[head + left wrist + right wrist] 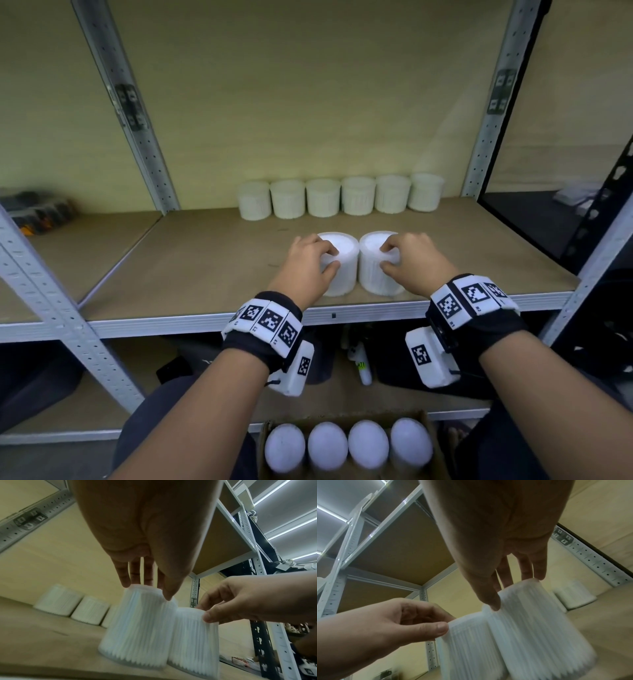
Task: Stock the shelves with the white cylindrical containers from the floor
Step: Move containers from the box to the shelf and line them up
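Observation:
Two white ribbed cylindrical containers stand side by side, touching, on the brown shelf board (205, 260) near its front edge. My left hand (330, 258) grips the top rim of the left container (342, 277), thumb in front and fingers over the lid. My right hand (388, 257) grips the right container (373, 277) the same way. In the left wrist view my left hand (147, 588) pinches its container (140, 628) from above. In the right wrist view my right hand (513, 592) holds its container (539, 628).
Several matching containers (339, 198) line the back of the shelf against the wall. A cardboard box (435, 442) below holds more white containers (346, 445). Grey perforated uprights (144, 144) frame the bay. Dark items (37, 212) sit on the neighbouring shelf at left.

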A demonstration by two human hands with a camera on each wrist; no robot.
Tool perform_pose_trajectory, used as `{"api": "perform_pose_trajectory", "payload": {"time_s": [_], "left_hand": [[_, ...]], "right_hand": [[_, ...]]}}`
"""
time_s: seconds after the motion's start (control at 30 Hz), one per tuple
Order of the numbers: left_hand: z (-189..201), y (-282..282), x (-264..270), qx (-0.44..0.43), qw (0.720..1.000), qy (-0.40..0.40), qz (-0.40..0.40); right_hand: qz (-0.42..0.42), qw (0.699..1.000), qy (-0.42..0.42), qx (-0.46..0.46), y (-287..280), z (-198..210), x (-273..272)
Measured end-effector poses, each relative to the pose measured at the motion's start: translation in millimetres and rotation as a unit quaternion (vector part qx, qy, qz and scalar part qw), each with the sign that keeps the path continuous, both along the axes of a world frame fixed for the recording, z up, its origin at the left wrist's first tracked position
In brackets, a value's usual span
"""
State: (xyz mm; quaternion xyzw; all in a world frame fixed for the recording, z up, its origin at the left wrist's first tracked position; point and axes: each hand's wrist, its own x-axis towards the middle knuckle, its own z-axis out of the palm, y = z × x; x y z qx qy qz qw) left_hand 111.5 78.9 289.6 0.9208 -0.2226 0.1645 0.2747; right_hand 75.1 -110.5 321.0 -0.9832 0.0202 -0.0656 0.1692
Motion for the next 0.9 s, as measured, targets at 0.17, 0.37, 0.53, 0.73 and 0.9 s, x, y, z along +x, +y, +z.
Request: {"api": "perform_pose_trajectory", "payload": {"time_s": [0.17, 0.37, 0.53, 0.73, 0.9], "left_hand": [[3, -22, 15, 0.007, 1.000, 0.025, -0.008], [8, -52, 41, 0.045, 0.998, 0.042, -0.026], [12, -81, 68, 0.055, 0.995, 0.068, -0.044], [14, -118, 103, 0.076, 0.994, 0.058, -0.057], [13, -140, 130, 0.081, 0.993, 0.052, -0.068]], "right_hand": [[-0.017, 1.000, 0.010, 0.002, -17, 7, 11], [-0.039, 0.999, 0.015, -0.006, -43, 8, 34], [-0.065, 0.998, 0.022, -0.003, -70, 3, 60], [-0.097, 0.995, 0.014, -0.035, -102, 0, 93], [-0.108, 0.992, 0.021, -0.056, -124, -3, 121]]}}
